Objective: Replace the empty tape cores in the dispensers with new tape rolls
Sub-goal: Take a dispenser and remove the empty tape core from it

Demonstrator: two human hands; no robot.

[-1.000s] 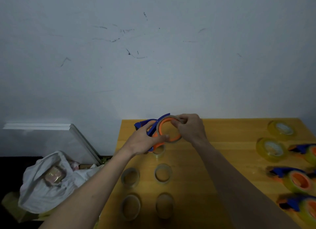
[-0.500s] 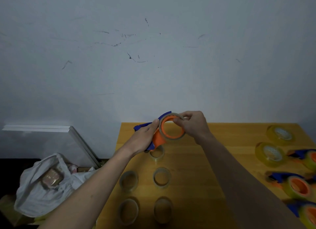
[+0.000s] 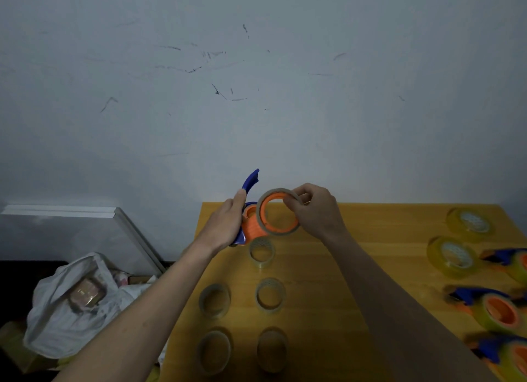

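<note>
Orange hub inside a thin empty core [image 3: 278, 212]: the right hand's [image 3: 315, 212] fingers [image 3: 292, 202] pinch the core's upper rim, held above the desk's [image 3: 356, 253] far edge. Left hand [image 3: 226, 223] grips the blue dispenser [image 3: 247, 210], fingers curled round its body, just left of the core. Judgement: the core is coming off the hub; pull straight along the hub axis, keep the dispenser steady, then set the core by the five cores [image 3: 262, 252] lying nearer on the desk.

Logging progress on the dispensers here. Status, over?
Left hand grips blue dispenser. Right hand pinches empty core, partly off the orange hub. Five spent cores on table; nothing in the way.
</note>
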